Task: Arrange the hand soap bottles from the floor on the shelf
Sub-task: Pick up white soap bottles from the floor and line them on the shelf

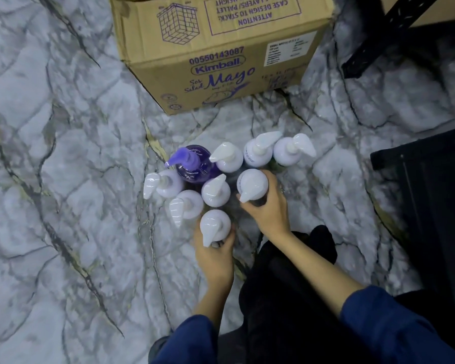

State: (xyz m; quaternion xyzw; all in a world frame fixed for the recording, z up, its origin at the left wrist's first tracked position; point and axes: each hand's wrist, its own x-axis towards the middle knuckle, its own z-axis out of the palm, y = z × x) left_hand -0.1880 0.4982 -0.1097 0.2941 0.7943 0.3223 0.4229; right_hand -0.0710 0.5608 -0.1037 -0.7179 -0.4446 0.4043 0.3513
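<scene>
Two white soap bottles are grasped on the floor (63,179), one (215,224) by the left grip (216,254), one (252,183) by the right grip (269,211), while seven more bottles, including the purple one (192,164), stand just beyond, none seen shelved.

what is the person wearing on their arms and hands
Both arms wear dark blue sleeves, pushed up so the forearms are bare. The left hand and right hand are bare too: no gloves, rings, watch or bracelets show on the wrists or fingers.
</scene>
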